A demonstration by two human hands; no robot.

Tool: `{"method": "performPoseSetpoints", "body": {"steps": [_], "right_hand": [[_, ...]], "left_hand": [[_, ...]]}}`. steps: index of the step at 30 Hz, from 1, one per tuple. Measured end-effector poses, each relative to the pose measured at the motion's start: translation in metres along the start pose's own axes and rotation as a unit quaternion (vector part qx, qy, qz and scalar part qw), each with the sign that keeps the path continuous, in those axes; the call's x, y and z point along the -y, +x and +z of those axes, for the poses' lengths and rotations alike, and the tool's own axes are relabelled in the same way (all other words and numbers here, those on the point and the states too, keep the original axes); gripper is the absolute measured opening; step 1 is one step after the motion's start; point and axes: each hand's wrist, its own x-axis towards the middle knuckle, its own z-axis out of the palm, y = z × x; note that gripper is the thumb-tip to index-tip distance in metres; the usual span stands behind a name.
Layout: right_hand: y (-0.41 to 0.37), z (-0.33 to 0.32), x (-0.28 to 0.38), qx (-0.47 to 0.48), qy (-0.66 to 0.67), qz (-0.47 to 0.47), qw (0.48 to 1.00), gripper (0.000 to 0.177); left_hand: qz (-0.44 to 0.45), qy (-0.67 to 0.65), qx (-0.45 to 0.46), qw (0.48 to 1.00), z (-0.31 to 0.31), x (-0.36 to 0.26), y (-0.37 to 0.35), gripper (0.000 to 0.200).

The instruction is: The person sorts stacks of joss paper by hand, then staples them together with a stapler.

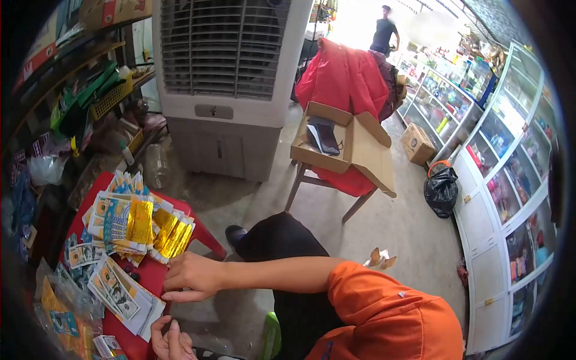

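My right hand (pixel 193 277) reaches over the edge of a red table (pixel 114 327), fingers bent and thumb apart, with nothing visible in it. Its thumb is close to the corner of a stack of printed paper notes (pixel 120 294), patterned like dollar bills on white sheets. Below it, my left hand (pixel 171 343) is half turned up with loosely curled, separated fingers and no object showing in it. Beyond the right hand lies a heap of blue-and-white paper bundles (pixel 114 219) with shiny gold paper (pixel 140 221). A plastic-wrapped gold pack (pixel 63 306) sits at the table's near-left side.
A large air cooler (pixel 219 78) stands behind the table. An open cardboard box (pixel 321 159) with a dark device rests on a chair draped with a red jacket (pixel 342 78). A cat (pixel 380 259) is beside me. Glass cabinets (pixel 504 180) line the right; a person (pixel 384 33) stands far back.
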Motion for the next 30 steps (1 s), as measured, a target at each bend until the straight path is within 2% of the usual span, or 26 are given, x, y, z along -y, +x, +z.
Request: {"method": "performPoseSetpoints", "body": {"steps": [1, 6, 11, 19, 23, 30], "right_hand": [[-0.001, -0.001, 0.005, 0.005, 0.012, 0.029, 0.999, 0.022], [-0.011, -0.001, 0.013, -0.019, -0.003, 0.034, 0.999, 0.026], [-0.010, 0.007, 0.007, 0.016, 0.045, 0.095, 0.994, 0.029], [0.001, 0.003, 0.008, 0.090, 0.021, 0.115, 0.989, 0.028], [0.007, 0.005, 0.008, 0.110, -0.004, 0.130, 0.985, 0.030], [0.004, 0.010, 0.003, 0.114, -0.014, 0.138, 0.984, 0.029]], "left_hand": [[0.004, 0.003, 0.003, 1.000, 0.000, 0.001, -0.002, 0.016], [0.001, 0.029, 0.023, 0.999, -0.001, 0.014, -0.002, 0.013], [-0.024, 0.034, 0.019, 0.999, -0.005, 0.023, 0.005, 0.013], [-0.100, 0.043, 0.031, 0.994, 0.000, 0.030, 0.005, 0.011], [-0.120, 0.066, 0.003, 0.991, 0.000, 0.032, 0.012, 0.010], [-0.120, 0.070, 0.007, 0.990, -0.003, 0.044, 0.018, 0.010]]}}
